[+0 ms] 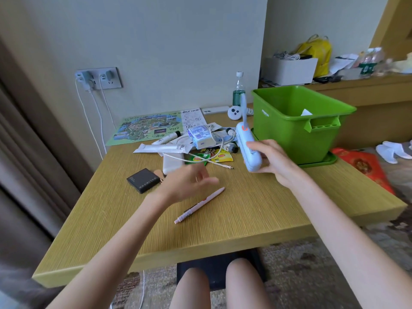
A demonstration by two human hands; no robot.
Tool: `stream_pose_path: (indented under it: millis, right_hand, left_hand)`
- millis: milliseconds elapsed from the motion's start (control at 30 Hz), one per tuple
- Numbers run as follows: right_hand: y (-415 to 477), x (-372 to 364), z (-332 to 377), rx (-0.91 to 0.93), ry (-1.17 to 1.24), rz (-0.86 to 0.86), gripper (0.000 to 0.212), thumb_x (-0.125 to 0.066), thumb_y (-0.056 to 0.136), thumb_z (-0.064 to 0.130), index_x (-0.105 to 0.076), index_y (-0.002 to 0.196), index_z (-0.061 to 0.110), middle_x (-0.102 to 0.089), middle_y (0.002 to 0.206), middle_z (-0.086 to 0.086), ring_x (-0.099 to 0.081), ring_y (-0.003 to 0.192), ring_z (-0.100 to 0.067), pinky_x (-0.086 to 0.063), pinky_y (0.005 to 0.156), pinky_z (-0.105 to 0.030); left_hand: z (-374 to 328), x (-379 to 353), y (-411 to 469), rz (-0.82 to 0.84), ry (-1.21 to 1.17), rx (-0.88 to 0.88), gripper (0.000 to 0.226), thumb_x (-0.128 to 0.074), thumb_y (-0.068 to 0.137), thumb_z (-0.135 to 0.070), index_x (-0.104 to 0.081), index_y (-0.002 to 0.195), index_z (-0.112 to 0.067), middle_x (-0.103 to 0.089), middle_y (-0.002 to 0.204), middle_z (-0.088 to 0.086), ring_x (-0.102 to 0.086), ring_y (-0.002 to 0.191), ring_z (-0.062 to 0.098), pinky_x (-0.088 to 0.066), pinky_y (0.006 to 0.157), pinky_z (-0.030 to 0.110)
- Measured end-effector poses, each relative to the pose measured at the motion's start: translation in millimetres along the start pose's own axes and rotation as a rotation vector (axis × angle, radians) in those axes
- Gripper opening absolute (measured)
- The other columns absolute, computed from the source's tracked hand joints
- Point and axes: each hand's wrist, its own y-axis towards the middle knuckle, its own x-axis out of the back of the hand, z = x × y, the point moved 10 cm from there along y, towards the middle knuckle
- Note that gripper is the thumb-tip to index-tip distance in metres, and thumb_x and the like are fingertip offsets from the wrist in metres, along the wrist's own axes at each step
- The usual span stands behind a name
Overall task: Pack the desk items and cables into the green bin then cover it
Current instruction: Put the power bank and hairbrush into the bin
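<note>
The green bin (287, 130) stands open on its green lid (323, 160) at the desk's right side, with a white scrap inside. My right hand (272, 161) grips a pale blue handheld device (247, 148) in the air just left of the bin. My left hand (189, 181) hovers open over the desk, fingers spread, holding nothing. A pink pen (200, 205) lies below it, a black box (143, 180) to its left. A heap of tubes, a small carton (200, 137), tea sachets (209, 158) and a white cable (214, 150) sits mid-desk.
A printed map (145, 128) lies at the back left under the wall socket (99, 79) with plugged chargers. A bottle of blue liquid (239, 90) and a white round gadget (234, 112) stand behind the heap. A red bag (365, 166) lies right of the desk.
</note>
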Motion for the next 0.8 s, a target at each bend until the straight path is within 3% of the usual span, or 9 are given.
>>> stream_pose_path:
  millis: [67,200,300,400,500,567,700,800]
  right_hand:
    - [-3,-10,-2,-0.046,0.203,0.097,0.045,-0.056,0.091,0.035,-0.052,0.126,0.009,-0.066,0.116,-0.026,-0.069,0.095,-0.032,-0.059,0.073,-0.048]
    - [-10,-21,0,-0.085,0.388,0.189,0.053,-0.034,0.096,0.043,-0.054,0.127,0.005,-0.069,0.104,-0.029,-0.069,0.098,-0.039,-0.059,0.071,-0.046]
    - [-14,-27,2,-0.025,0.281,0.226,0.053,-0.042,0.095,0.056,-0.057,0.125,0.014,-0.071,0.107,-0.023,-0.070,0.101,-0.035,-0.060,0.072,-0.042]
    - [-16,-30,-1,-0.009,0.225,0.240,0.051,-0.049,0.093,0.054,-0.057,0.128,0.018,-0.072,0.112,-0.015,-0.069,0.106,-0.027,-0.057,0.084,-0.041]
    - [-16,-27,-1,-0.011,0.205,0.211,0.047,-0.054,0.092,0.051,-0.059,0.129,0.023,-0.070,0.118,-0.007,-0.066,0.110,-0.019,-0.052,0.092,-0.038]
    - [-16,-27,0,-0.021,0.203,0.208,0.041,-0.056,0.093,0.044,-0.062,0.124,0.019,-0.070,0.118,-0.005,-0.068,0.104,-0.016,-0.055,0.083,-0.034]
    - [-13,-33,-2,-0.040,0.140,0.200,0.039,-0.052,0.097,0.033,-0.061,0.124,0.007,-0.068,0.116,-0.009,-0.065,0.099,-0.021,-0.051,0.079,-0.036]
    - [-10,-36,-9,-0.071,0.149,0.137,0.032,-0.051,0.096,0.036,-0.063,0.117,0.015,-0.069,0.113,-0.008,-0.064,0.096,-0.023,-0.048,0.080,-0.036]
  left_hand:
    - [-5,-17,-2,0.076,0.123,0.006,0.059,-0.052,0.069,-0.081,-0.060,0.089,-0.025,-0.063,0.082,-0.015,-0.060,0.077,0.007,-0.049,0.067,0.029]
    - [-16,-30,-6,0.097,0.229,-0.053,0.046,-0.060,0.077,-0.070,-0.053,0.090,-0.026,-0.058,0.090,-0.009,-0.054,0.081,0.012,-0.049,0.073,0.035]
    - [-23,-28,-8,0.075,0.229,-0.093,0.035,-0.051,0.092,-0.056,-0.057,0.092,-0.021,-0.059,0.091,-0.007,-0.059,0.086,0.016,-0.052,0.076,0.039]
    - [-23,-17,-9,-0.018,0.218,-0.057,0.044,-0.037,0.098,-0.054,-0.055,0.096,-0.014,-0.065,0.089,0.000,-0.063,0.081,0.020,-0.053,0.074,0.042]
    - [-11,1,-7,-0.068,-0.070,0.044,0.040,-0.033,0.102,-0.045,-0.040,0.098,-0.006,-0.064,0.076,0.012,-0.063,0.055,0.020,-0.052,0.058,0.039]
    - [-2,20,-6,-0.149,-0.178,0.090,0.031,-0.033,0.103,-0.037,-0.036,0.099,-0.006,-0.063,0.077,0.015,-0.059,0.049,0.016,-0.048,0.049,0.033]
    - [37,62,-15,-0.378,-0.009,0.273,0.034,-0.037,0.101,-0.043,-0.042,0.103,-0.009,-0.065,0.089,0.011,-0.063,0.083,0.036,-0.045,0.063,0.040]
    - [67,59,-27,-0.270,0.305,0.464,0.069,-0.039,0.091,-0.066,-0.048,0.130,-0.010,-0.065,0.114,0.011,-0.063,0.103,0.034,-0.045,0.071,0.038]
